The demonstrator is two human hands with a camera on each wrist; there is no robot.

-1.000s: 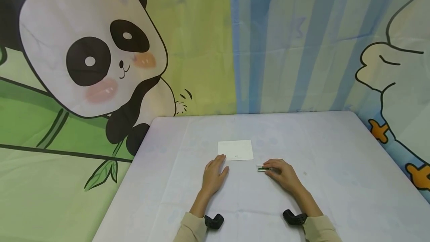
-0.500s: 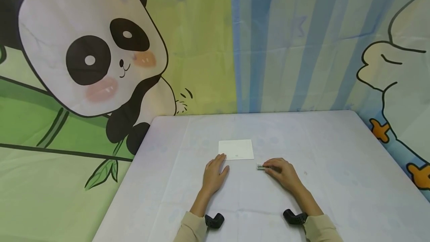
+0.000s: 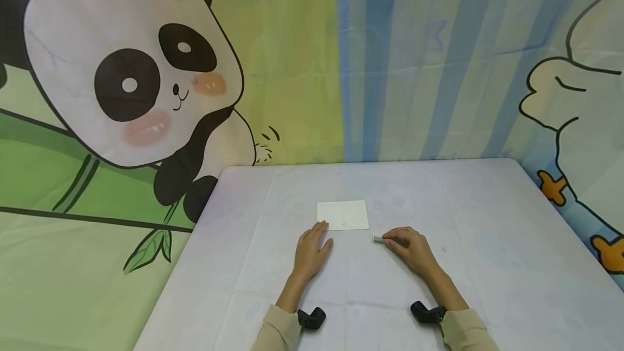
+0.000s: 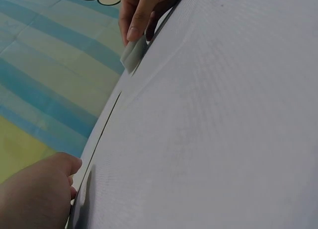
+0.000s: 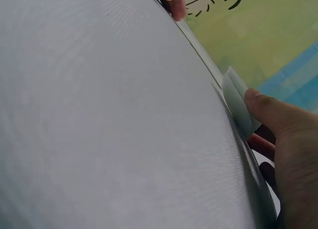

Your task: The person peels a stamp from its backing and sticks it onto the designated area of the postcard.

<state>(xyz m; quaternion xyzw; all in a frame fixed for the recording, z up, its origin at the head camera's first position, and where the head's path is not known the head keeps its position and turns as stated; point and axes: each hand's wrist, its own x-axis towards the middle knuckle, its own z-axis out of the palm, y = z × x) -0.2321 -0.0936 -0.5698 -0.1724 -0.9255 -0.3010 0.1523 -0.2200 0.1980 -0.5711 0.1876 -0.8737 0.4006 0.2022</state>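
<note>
A white card (image 3: 343,214), about postcard size with a tiny mark at its near edge, lies flat on the table. My left hand (image 3: 310,252) rests at its near left corner, fingers extended and fingertips right at the edge. To the right of the card, my right hand (image 3: 410,247) pinches a small postage stamp (image 3: 377,239) between thumb and fingers. In the right wrist view the stamp (image 5: 236,100) shows a pale, curved back and a toothed edge. It stands tilted, close over the table, also in the left wrist view. The stamp's printed face is mostly hidden.
A white cloth covers the table (image 3: 478,205), with light creases in it. Behind stands a printed curtain (image 3: 292,69) with a panda and stripes. A black wrist device (image 3: 312,318) sits at the left cuff, another device (image 3: 428,313) at the right.
The stamp in my right hand has tipped up, so its green face shows far less than a second ago. My left hand and the card stay in place.
</note>
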